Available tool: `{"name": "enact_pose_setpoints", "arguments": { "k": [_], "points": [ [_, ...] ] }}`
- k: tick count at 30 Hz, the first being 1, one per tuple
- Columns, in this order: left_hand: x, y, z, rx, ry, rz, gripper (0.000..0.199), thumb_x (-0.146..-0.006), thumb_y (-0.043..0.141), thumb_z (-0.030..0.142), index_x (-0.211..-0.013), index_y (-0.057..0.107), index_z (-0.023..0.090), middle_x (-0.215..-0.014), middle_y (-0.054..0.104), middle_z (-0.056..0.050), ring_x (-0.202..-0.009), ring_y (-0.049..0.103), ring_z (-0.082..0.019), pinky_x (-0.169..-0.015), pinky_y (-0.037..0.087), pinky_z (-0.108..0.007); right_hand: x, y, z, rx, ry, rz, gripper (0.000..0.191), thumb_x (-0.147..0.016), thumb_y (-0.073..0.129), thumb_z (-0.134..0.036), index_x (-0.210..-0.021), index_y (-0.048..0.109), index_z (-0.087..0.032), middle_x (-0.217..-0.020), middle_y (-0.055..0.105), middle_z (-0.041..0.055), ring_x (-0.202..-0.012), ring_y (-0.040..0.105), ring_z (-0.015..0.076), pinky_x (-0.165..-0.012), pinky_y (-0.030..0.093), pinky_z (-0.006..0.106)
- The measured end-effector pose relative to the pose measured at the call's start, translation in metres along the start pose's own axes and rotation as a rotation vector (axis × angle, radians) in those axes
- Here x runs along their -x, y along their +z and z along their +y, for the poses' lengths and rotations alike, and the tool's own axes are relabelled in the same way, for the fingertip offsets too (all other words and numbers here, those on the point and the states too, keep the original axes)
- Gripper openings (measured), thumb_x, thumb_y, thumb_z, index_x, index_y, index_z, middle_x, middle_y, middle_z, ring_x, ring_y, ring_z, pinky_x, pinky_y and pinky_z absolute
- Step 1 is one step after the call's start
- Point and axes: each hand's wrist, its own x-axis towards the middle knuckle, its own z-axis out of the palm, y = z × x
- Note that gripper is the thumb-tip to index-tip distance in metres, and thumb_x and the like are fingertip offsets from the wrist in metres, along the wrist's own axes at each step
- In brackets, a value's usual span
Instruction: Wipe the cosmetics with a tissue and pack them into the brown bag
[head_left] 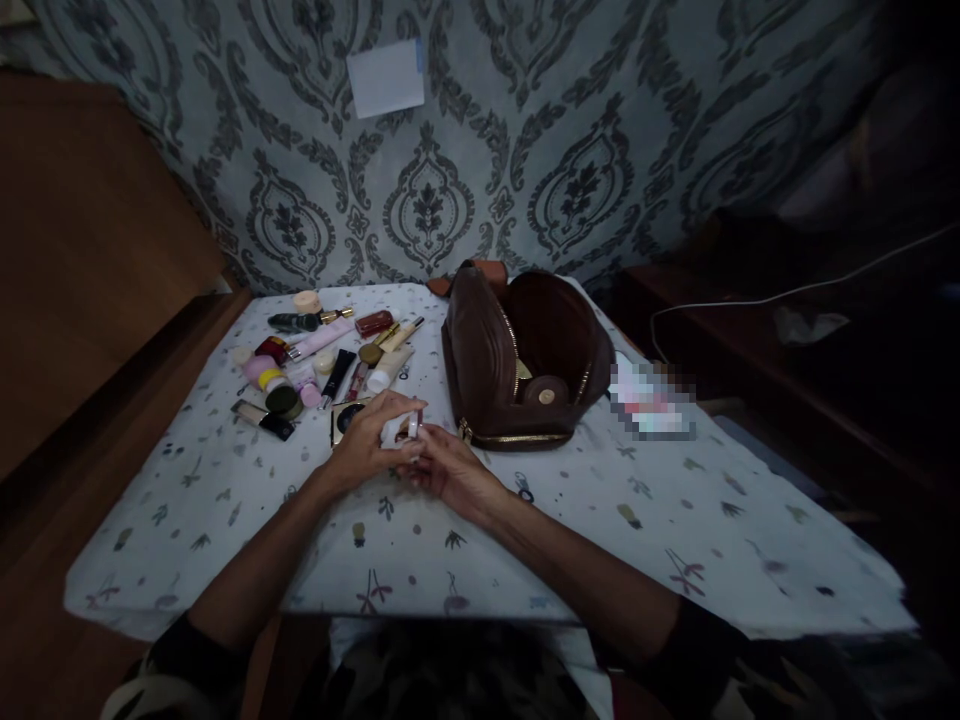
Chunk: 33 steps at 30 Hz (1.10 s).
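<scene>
Over the middle of the table, my left hand is closed round a small white container with a brownish patch showing on it. My right hand meets it from the right, its fingers pinched at the container's edge. Fingers cover part of the container, so its exact kind is unclear. Just behind my left hand lies a square gold-edged case with a dark round centre, partly hidden. A brown handbag stands unzipped to the right of my hands, a round brown piece showing at its opening.
Several cosmetics lie at the back left, among them a pink tube, a black tube, a cream tube and a dark-lidded jar. A blurred-out item sits right of the bag. Wooden furniture borders the left.
</scene>
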Motion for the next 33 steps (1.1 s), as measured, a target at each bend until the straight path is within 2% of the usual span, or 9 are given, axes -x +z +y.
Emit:
{"name": "enact_pose_setpoints", "arguments": {
  "k": [3,7,12,17,21,25,27,33],
  "points": [
    [0.000,0.001,0.002,-0.053,0.039,0.058,0.036,-0.092,0.060,0.042,-0.118,0.069,0.020,-0.113,0.065,-0.011,-0.105,0.063,-0.022,-0.089,0.052,-0.034,0.000,-0.001,0.001,0.002,0.003,0.002,0.050,-0.064,0.087,-0.047,-0.095,0.059,-0.019,-0.078,0.073,-0.0001,-0.065,0.072,0.0150,-0.052,0.048,0.019],
    [0.000,0.002,0.004,-0.080,0.069,0.138,0.028,-0.095,0.056,0.035,-0.115,0.071,0.022,-0.119,0.067,-0.010,-0.106,0.066,-0.020,-0.090,0.053,-0.033,-0.001,-0.003,-0.001,-0.033,0.053,0.025,0.039,-0.071,0.082,-0.044,-0.092,0.061,-0.017,-0.070,0.072,0.0004,-0.066,0.073,0.0170,-0.056,0.050,0.021],
    [0.002,0.002,0.003,-0.142,0.134,0.027,0.046,-0.092,0.059,0.045,-0.131,0.062,0.022,-0.136,0.060,-0.014,-0.124,0.059,-0.026,-0.102,0.049,-0.038,-0.002,-0.003,-0.005,-0.169,0.105,-0.021,0.032,-0.076,0.078,-0.044,-0.084,0.063,-0.017,-0.071,0.072,0.0006,-0.066,0.070,0.0144,-0.059,0.053,0.022],
    [0.005,0.005,0.002,-0.212,0.181,-0.074,0.064,-0.094,0.054,0.049,-0.151,0.039,0.024,-0.151,0.047,-0.014,-0.138,0.046,-0.028,-0.113,0.040,-0.043,-0.002,-0.004,-0.008,-0.241,0.115,-0.047,0.033,-0.077,0.077,-0.046,-0.081,0.061,-0.019,-0.064,0.066,-0.0040,-0.055,0.061,0.0099,-0.057,0.052,0.022],
    [0.005,0.006,0.004,-0.243,0.097,-0.041,0.072,-0.092,0.049,0.058,-0.153,0.033,0.024,-0.153,0.044,-0.015,-0.138,0.045,-0.029,-0.113,0.040,-0.045,-0.001,-0.005,-0.014,-0.292,0.117,-0.130,0.035,-0.081,0.072,-0.052,-0.097,0.062,-0.022,-0.075,0.070,-0.0034,-0.061,0.065,0.0125,-0.057,0.053,0.025],
    [0.006,0.007,0.004,-0.302,0.074,-0.017,0.068,-0.094,0.048,0.055,-0.153,0.034,0.023,-0.153,0.044,-0.015,-0.138,0.046,-0.029,-0.112,0.042,-0.044,0.000,-0.003,-0.018,-0.294,0.106,-0.098,0.032,-0.085,0.066,-0.051,-0.100,0.062,-0.022,-0.079,0.072,-0.0024,-0.068,0.067,0.0133,-0.060,0.054,0.025],
    [0.008,0.008,0.003,-0.316,0.101,0.010,0.064,-0.096,0.048,0.050,-0.152,0.036,0.023,-0.151,0.047,-0.014,-0.137,0.048,-0.028,-0.112,0.042,-0.043,0.000,-0.002,-0.018,-0.280,0.095,-0.080,0.033,-0.086,0.067,-0.052,-0.100,0.062,-0.022,-0.080,0.072,-0.0020,-0.069,0.066,0.0130,-0.061,0.053,0.024],
    [0.008,0.006,0.008,-0.258,0.308,0.121,0.048,-0.100,0.044,0.031,-0.147,0.044,0.019,-0.138,0.060,-0.016,-0.129,0.056,-0.024,-0.107,0.048,-0.041,-0.004,-0.005,-0.014,-0.294,0.032,-0.031,0.039,-0.077,0.079,-0.045,-0.103,0.064,-0.021,-0.084,0.072,-0.0020,-0.075,0.066,0.0118,-0.068,0.055,0.023]
  ]
}}
